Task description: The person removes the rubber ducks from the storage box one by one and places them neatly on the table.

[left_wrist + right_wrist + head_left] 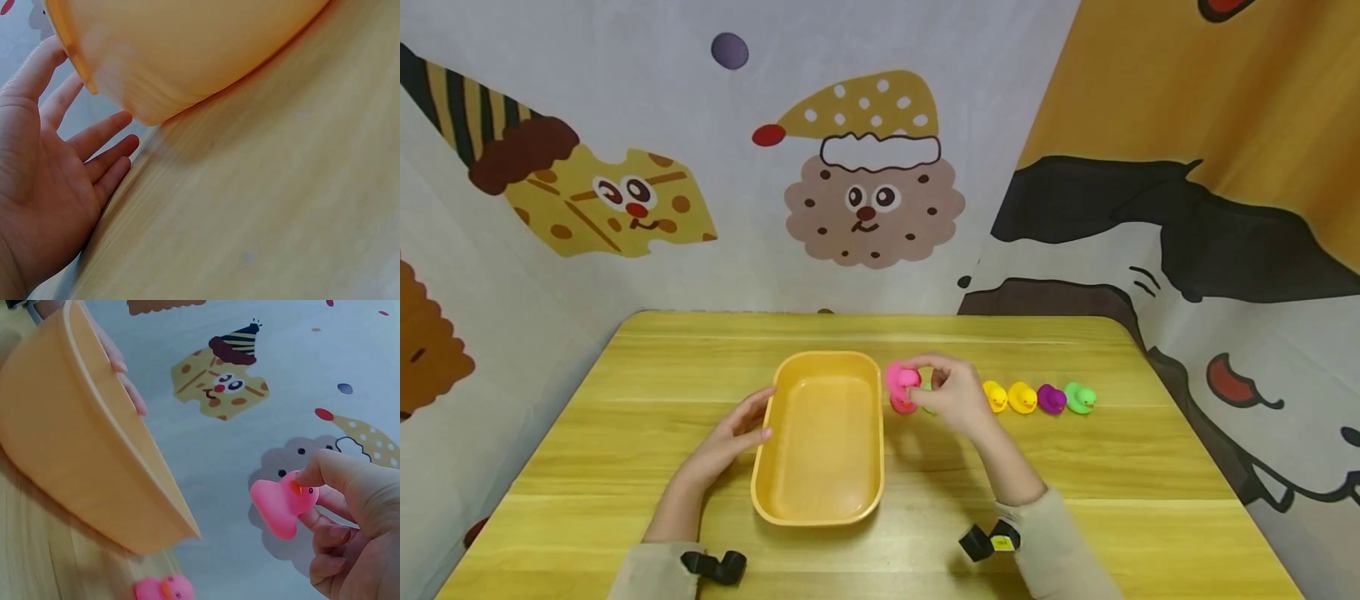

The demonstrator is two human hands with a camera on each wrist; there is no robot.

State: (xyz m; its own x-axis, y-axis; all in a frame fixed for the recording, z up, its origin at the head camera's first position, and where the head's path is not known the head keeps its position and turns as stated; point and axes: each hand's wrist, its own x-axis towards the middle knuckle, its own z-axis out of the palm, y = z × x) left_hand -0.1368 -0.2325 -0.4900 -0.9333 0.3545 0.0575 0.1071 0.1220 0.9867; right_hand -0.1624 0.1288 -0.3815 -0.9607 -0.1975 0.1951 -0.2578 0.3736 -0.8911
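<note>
A pink toy duck (282, 503) is pinched between the thumb and fingers of my right hand (953, 394), lifted above the table just right of the yellow tray (817, 522). Another pink duck (904, 406) sits on the table below it, also visible at the bottom of the right wrist view. My left hand (730, 437) rests at the tray's left rim, two fingertips lying over it. In the left wrist view its other fingers (103, 134) are spread, nearly straight, beside the tray's outer wall. A green duck (928, 388) is mostly hidden behind my right hand.
Right of my right hand a row of toy ducks continues: a yellow duck (996, 397), another yellow duck (1022, 397), a purple duck (1051, 400) and a green duck (1081, 398). All stand on the wooden table (1150, 533), with a cartoon-printed cloth (685, 283) behind.
</note>
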